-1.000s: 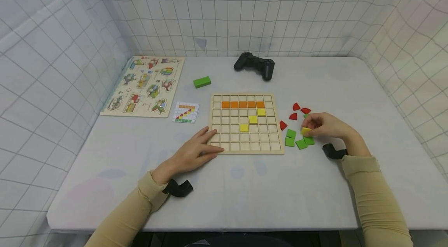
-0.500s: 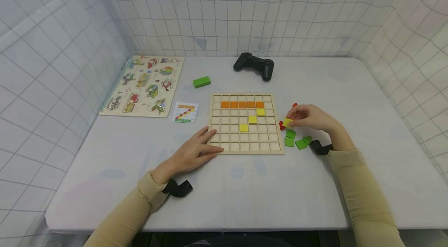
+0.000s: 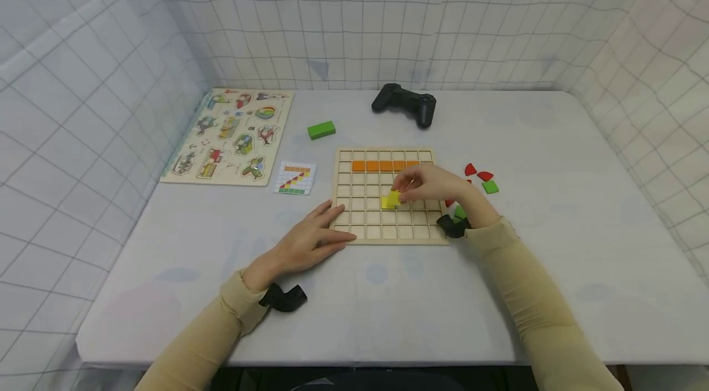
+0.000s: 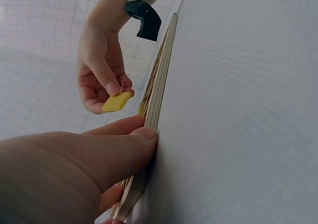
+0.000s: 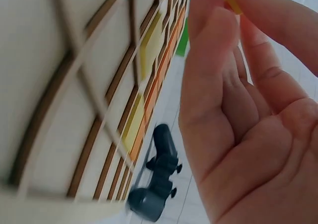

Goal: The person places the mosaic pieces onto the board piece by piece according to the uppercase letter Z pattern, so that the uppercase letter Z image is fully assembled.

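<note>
Between thumb and fingertips, my right hand (image 3: pixel 434 186) pinches a yellow square tile (image 3: pixel 394 198) above the wooden grid board (image 3: pixel 373 233). In the left wrist view the held tile (image 4: pixel 116 102) is tilted and clear of the board. It overlaps another yellow tile (image 3: pixel 385 204) lying in a cell. A row of orange tiles (image 3: pixel 372 166) fills part of an upper row. Further yellow tiles (image 5: pixel 151 45) sit in the board in the right wrist view, hidden by my hand from the head camera. My left hand (image 3: pixel 306 241), fingers extended, rests on the board's lower left edge.
Red pieces (image 3: pixel 485 176) and green square tiles (image 3: pixel 490 186) lie right of the board, some behind my right wrist. A pattern card (image 3: pixel 295 178) is left of it. Behind are a green block (image 3: pixel 321 130), a black game controller (image 3: pixel 404 104) and a picture puzzle board (image 3: pixel 227 137).
My right hand has carried the yellow tile leftward from the loose pieces to over the middle of the board. My left hand stays at the board's edge.
</note>
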Motion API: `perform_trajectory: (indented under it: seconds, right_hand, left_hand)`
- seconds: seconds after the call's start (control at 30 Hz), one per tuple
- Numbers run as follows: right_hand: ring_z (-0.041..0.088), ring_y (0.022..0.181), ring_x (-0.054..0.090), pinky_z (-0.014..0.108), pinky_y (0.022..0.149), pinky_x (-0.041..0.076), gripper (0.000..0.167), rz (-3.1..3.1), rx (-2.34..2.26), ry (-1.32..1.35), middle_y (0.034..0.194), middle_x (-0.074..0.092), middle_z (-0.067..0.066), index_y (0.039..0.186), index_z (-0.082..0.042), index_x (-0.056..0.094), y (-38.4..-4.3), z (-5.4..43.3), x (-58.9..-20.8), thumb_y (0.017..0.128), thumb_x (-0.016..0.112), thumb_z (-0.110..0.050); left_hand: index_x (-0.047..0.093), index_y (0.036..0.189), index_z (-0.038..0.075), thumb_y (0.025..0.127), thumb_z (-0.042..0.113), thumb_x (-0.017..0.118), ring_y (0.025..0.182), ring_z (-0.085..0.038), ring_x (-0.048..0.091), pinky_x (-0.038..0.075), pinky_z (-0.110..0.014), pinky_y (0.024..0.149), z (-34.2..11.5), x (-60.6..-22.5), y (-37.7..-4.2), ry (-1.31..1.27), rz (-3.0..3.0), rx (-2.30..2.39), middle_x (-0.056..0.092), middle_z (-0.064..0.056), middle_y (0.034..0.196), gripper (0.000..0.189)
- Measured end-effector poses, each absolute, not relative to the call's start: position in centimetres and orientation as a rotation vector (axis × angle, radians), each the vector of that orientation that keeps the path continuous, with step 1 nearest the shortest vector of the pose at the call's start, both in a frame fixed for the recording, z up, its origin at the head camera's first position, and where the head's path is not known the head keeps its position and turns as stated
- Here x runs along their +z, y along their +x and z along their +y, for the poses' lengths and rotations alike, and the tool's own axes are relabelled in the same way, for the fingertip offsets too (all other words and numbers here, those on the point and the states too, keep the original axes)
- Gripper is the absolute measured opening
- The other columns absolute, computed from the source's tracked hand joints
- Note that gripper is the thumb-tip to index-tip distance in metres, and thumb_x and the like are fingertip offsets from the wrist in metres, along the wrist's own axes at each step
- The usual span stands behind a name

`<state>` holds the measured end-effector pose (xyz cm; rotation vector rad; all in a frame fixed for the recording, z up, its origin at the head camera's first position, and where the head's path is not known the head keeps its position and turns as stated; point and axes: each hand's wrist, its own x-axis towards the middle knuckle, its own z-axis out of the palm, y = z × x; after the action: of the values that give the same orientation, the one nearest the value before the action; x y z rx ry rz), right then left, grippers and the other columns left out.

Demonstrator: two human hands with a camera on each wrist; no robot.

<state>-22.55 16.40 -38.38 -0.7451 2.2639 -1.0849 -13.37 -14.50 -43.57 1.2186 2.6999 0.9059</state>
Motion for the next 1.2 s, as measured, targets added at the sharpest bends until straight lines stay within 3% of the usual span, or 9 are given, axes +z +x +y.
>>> perform_trajectory:
  seconds: [0.53, 0.93, 1.2]
  right_hand:
    - [0.016, 0.078, 0.058, 0.028, 0.07, 0.049, 0.013, 2.25, -0.953, -0.878, 0.084, 0.063, 0.0, 0.098, -0.009, 0.067, -21.8, 11.8, -39.2, 0.085, 0.068, -0.009]
    - [0.014, 0.079, 0.055, 0.027, 0.072, 0.048, 0.01, 2.301, -0.854, -0.864, 0.084, 0.063, -0.001, 0.095, -0.01, 0.069, -21.5, 11.4, -38.9, 0.085, 0.068, -0.012]
    - [0.014, 0.088, 0.059, 0.031, 0.076, 0.05, 0.023, 2.363, -0.87, -0.801, 0.095, 0.063, -0.002, 0.108, -0.013, 0.068, -21.7, 12.7, -37.9, 0.088, 0.066, -0.024]
  left_hand:
    - [0.07, 0.115, 0.02, 0.092, 0.022, 0.061, 0.138, -0.04, 0.017, 0.021, -0.052, 0.111, -14.4, -43.3, -13.3, 1.174, 2.692, 0.879, 0.035, -0.02, 0.146, 0.024]
    - [0.071, 0.114, 0.02, 0.092, 0.022, 0.061, 0.138, -0.04, 0.017, 0.021, -0.051, 0.112, -14.4, -43.4, -13.3, 1.181, 2.696, 0.882, 0.035, -0.021, 0.146, 0.024]
    - [0.07, 0.115, 0.02, 0.092, 0.023, 0.061, 0.138, -0.04, 0.017, 0.021, -0.052, 0.112, -14.5, -43.5, -13.3, 1.179, 2.698, 0.879, 0.034, -0.021, 0.146, 0.024]
